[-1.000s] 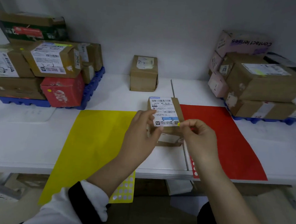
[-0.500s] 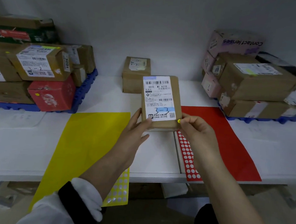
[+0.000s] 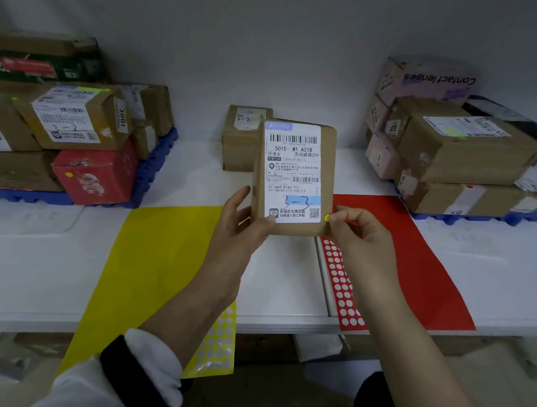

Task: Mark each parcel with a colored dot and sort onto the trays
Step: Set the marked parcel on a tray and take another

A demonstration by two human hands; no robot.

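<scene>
I hold a flat brown parcel (image 3: 294,176) upright over the table, its white label facing me. My left hand (image 3: 243,227) grips its lower left corner. My right hand (image 3: 362,240) pinches the lower right edge, fingertips beside a yellow dot (image 3: 327,218) stuck by the label's corner. Below lie a yellow sheet (image 3: 150,259) with a yellow sticker sheet (image 3: 217,345) at its end, and a red sheet (image 3: 420,269) with a red sticker sheet (image 3: 341,283).
A second small brown parcel (image 3: 239,138) stands at the back, behind the held one. The blue tray on the left (image 3: 153,168) carries stacked boxes, one red with a yellow dot. The blue tray on the right (image 3: 480,218) carries brown and pink boxes.
The parcel rose from low over the table to upright and closer to the camera. My right fingers stay at the yellow dot on its lower right corner.
</scene>
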